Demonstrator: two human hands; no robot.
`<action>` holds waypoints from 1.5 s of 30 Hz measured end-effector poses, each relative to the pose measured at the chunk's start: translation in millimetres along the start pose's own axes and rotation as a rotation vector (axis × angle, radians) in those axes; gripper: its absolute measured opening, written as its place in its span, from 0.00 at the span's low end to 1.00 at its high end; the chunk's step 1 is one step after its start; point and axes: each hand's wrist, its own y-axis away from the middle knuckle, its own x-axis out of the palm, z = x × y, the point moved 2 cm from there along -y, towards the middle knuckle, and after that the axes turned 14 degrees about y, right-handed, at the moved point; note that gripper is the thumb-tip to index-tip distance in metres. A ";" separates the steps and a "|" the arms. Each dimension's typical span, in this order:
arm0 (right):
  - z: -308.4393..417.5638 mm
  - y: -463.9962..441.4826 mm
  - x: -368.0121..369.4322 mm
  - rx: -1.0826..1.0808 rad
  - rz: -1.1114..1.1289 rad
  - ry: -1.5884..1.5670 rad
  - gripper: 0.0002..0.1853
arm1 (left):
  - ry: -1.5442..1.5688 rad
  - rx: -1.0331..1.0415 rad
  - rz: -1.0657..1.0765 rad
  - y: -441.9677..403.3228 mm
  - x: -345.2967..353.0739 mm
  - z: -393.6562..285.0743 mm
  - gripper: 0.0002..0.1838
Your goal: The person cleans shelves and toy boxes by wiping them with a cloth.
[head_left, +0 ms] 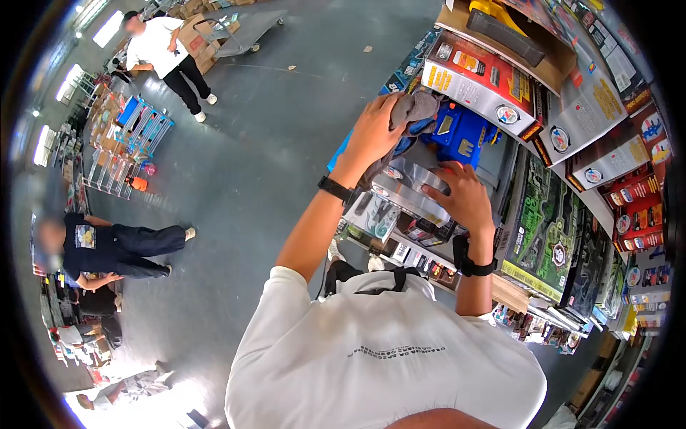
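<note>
My left hand (373, 130) is closed on a bunched grey cloth (414, 109), over the end of a shelf. Part of the cloth hangs down beside a silver-grey box (421, 204) with a clear-looking top. My right hand (463, 199) grips the near right side of that box, thumb and fingers bent around its edge. Just beyond both hands lies a blue plastic toy or tool case (461, 136). Some of the box is hidden under the cloth and my fingers.
Red and silver product boxes (486, 82) are stacked on the shelf at the right. A green box (543, 229) stands nearer. Two people (161, 46) (93, 247) stand on the grey floor at left. A flatbed trolley (250, 32) and a blue rack (145, 127) are farther off.
</note>
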 end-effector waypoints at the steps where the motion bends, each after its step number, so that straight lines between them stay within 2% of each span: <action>1: -0.8 0.7 2.2 -0.001 -0.010 0.012 0.22 | 0.076 -0.019 -0.006 -1.2 2.2 0.5 0.26; 5: -1.0 0.9 3.1 -0.004 -0.024 0.053 0.21 | 0.193 -0.063 0.064 25.1 -2.8 -5.0 0.24; 7: -0.9 1.4 2.9 -0.014 -0.024 0.051 0.21 | 0.181 -0.074 0.054 40.0 -12.0 -13.8 0.19; 15: -1.1 1.2 4.5 -0.027 -0.088 0.066 0.22 | 0.223 -0.097 -0.172 79.1 -27.4 -27.5 0.15; 17: -0.3 1.7 4.7 -0.029 -0.068 0.067 0.22 | 0.210 -0.288 -0.026 73.5 -33.7 -21.0 0.17; 18: -0.1 1.4 4.5 -0.032 -0.068 0.069 0.22 | 0.264 -0.346 0.056 59.9 -38.5 -16.4 0.18; 19: 0.0 1.2 4.2 -0.021 -0.067 0.073 0.22 | 0.265 -0.346 0.052 46.1 -39.1 -7.0 0.18; 21: 1.0 1.0 3.7 -0.014 -0.057 0.077 0.22 | 0.001 -0.249 0.082 19.7 -38.9 10.7 0.21; 22: 0.0 -0.6 4.0 0.000 -0.059 0.072 0.21 | 0.005 -0.261 0.080 5.0 -37.9 17.4 0.21; 23: -0.7 0.6 5.6 0.017 -0.052 0.065 0.21 | -0.121 -0.189 0.023 -7.2 -36.1 19.7 0.22; 24: -1.9 -0.8 5.8 0.025 0.013 0.040 0.25 | -0.244 -0.119 -0.031 -6.7 -31.1 20.5 0.24; 25: -1.0 1.9 4.9 0.027 0.032 0.040 0.25 | -0.237 -0.136 -0.025 1.9 -23.0 22.7 0.24; 27: -0.9 -0.3 4.0 0.038 0.014 0.019 0.25 | 0.293 -0.255 0.146 7.2 -6.6 31.7 0.26; 28: -1.2 0.8 6.4 0.037 -0.033 0.053 0.22 | 0.235 -0.221 0.088 14.8 -8.7 20.7 0.25; 32: -2.2 1.9 6.1 0.078 -0.055 0.029 0.22 | 0.286 -0.164 0.133 44.6 -28.1 13.6 0.20; 35: -5.6 -2.0 5.8 0.053 -0.026 0.011 0.23 | 0.385 -0.271 0.156 59.4 -45.8 21.2 0.18; 37: -6.6 0.9 8.4 0.045 -0.052 -0.006 0.22 | 0.302 -0.203 0.150 62.6 -48.7 13.2 0.18; 39: -9.5 -0.2 10.6 0.032 -0.065 0.011 0.23 | 0.252 -0.227 0.174 47.6 -42.3 21.7 0.19; 41: -9.8 2.3 13.8 0.011 -0.075 0.022 0.23 | -0.011 -0.235 0.099 24.9 -33.9 30.3 0.23; 43: -8.6 3.0 15.9 0.008 -0.146 0.062 0.22 | -0.393 0.000 0.061 6.9 -16.3 44.3 0.28; 45: -8.9 0.9 11.1 0.009 -0.106 0.048 0.22 | -0.479 -0.055 0.075 -11.1 2.7 33.9 0.31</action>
